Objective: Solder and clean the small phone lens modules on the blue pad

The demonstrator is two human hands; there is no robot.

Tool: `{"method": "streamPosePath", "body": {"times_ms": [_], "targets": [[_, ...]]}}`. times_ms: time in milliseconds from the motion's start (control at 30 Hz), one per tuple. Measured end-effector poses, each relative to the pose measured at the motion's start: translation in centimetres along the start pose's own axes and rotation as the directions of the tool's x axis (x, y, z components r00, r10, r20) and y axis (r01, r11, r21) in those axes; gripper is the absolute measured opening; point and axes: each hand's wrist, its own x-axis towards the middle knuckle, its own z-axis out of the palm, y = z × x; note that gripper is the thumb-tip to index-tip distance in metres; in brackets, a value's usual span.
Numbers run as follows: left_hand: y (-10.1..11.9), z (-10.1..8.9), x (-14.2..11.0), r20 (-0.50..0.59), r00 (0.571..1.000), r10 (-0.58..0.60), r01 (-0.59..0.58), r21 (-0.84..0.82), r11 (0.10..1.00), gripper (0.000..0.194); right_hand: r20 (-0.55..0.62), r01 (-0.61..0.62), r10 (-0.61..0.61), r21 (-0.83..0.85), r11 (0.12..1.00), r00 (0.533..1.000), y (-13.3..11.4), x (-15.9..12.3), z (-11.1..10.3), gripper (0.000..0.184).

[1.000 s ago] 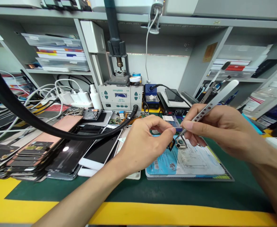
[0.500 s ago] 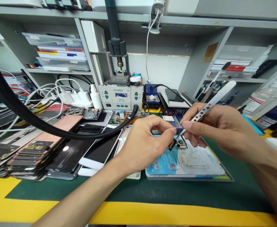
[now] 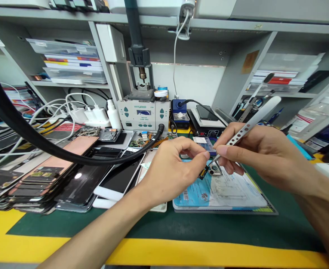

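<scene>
- Several phone shells lie in stacks at the far left.
- Next, a thick black cable loops across above a dark phone and a white-framed phone.
- Behind these, a white bottle stands upright beside a grey machine.
- The left hand is pinched narrow, thumb and forefinger holding a small black part.
- This part sits just under the thumb tip, above a blue-and-white booklet; its upper end is hidden by the fingers.
- Metal tweezers slant down to the left, tips beside the part; whether they touch it, I cannot tell.
- The right hand grips the tweezers between thumb and fingers.
- At the far right, a clear bottle stands near the shelf.
</scene>
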Motion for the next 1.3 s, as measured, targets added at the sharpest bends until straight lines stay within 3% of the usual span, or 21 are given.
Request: {"method": "streamPosePath", "body": {"times_ms": [800, 967, 1100, 1200, 1300], "targets": [[-0.2, 0.1, 0.0, -0.003, 1.000, -0.011, 0.011, 0.015, 1.000, 0.012, -0.048, -0.010, 0.009, -0.028, 1.000, 0.999, -0.1, 0.0, 0.0, 0.026], [-0.2, 0.1, 0.1, -0.001, 1.000, -0.003, 0.003, 0.011, 1.000, 0.012, -0.029, -0.039, 0.039, 0.004, 0.999, 0.999, 0.2, 0.1, -0.4, 0.036], [-0.2, 0.0, 0.1, -0.002, 1.000, -0.005, 0.005, 0.009, 1.000, 0.013, 0.050, -0.073, 0.070, 0.054, 0.996, 0.996, 0.8, 0.2, -1.2, 0.045], [-0.2, 0.0, 0.1, 0.002, 1.000, -0.013, 0.013, 0.006, 1.000, 0.011, 0.115, -0.136, 0.137, -0.017, 0.991, 0.984, 1.2, 0.4, -1.7, 0.043], [-0.2, 0.0, 0.0, 0.008, 1.000, -0.020, 0.020, 0.006, 1.000, 0.009, 0.144, -0.177, 0.208, -0.201, 0.964, 0.968, 1.3, 0.3, -1.6, 0.034]]}}
